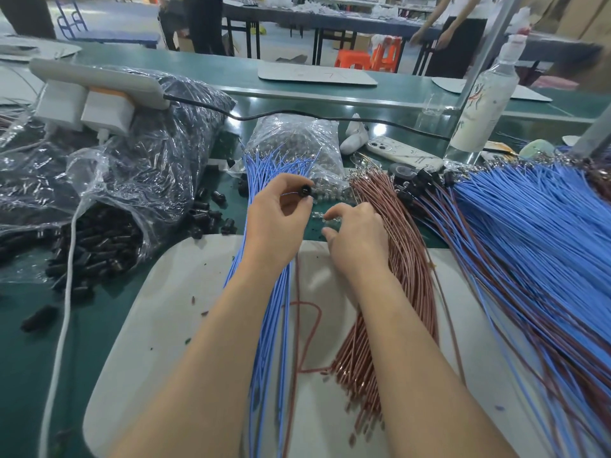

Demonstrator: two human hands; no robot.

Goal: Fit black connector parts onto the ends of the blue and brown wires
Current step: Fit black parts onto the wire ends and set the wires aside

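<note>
Black connector pinched in the left hand, batch looks partway done.
Left hand (281, 223) grip holds one black connector (305, 192) at 12 o'clock, over the blue wires (264, 309). Right hand (358, 233) sits just beside it at 1 o'clock by the brown wires (410, 266), fingers curled; can't tell if that grip holds anything. Finished pile (529, 233) with black ends at 3 o'clock. Both middle bundles on the bench (33, 342) not yet capped. Bag of connectors (99, 239) at 9 o'clock, plenty left.
</note>
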